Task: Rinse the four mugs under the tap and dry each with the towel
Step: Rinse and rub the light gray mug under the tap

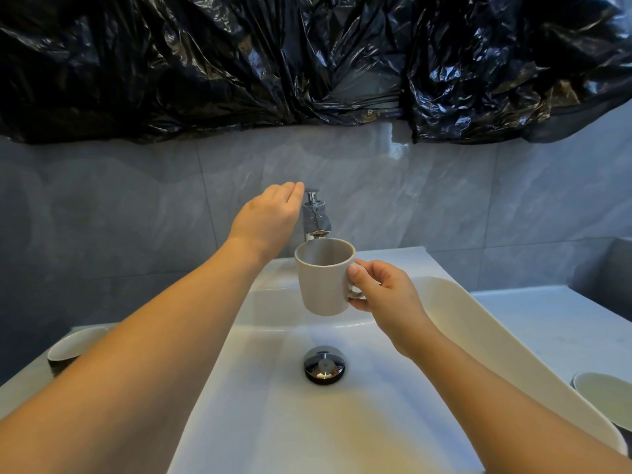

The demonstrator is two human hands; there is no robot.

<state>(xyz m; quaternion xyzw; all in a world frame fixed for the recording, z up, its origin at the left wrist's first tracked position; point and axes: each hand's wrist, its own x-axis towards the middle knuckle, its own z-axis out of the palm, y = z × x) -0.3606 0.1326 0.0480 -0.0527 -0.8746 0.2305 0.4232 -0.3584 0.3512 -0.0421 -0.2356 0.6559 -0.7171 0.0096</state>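
Observation:
My right hand (383, 290) grips a beige mug (323, 278) by its handle and holds it upright just under the spout of the chrome tap (316, 215), above the white sink (455, 313). No stream of water shows. My left hand (270, 217) reaches to the tap's left side, its fingers beside the lever at the top; the fingertips are hidden behind the tap. A second mug (73, 347) stands on the counter at the left, partly behind my left forearm. Another mug (605, 395) sits at the right edge of the view.
A chrome drain plug (324, 365) sits in the middle of the basin. Grey tiles line the wall behind, with crumpled black plastic sheeting (307, 56) hung above them. A white counter (561, 323) runs to the right of the sink.

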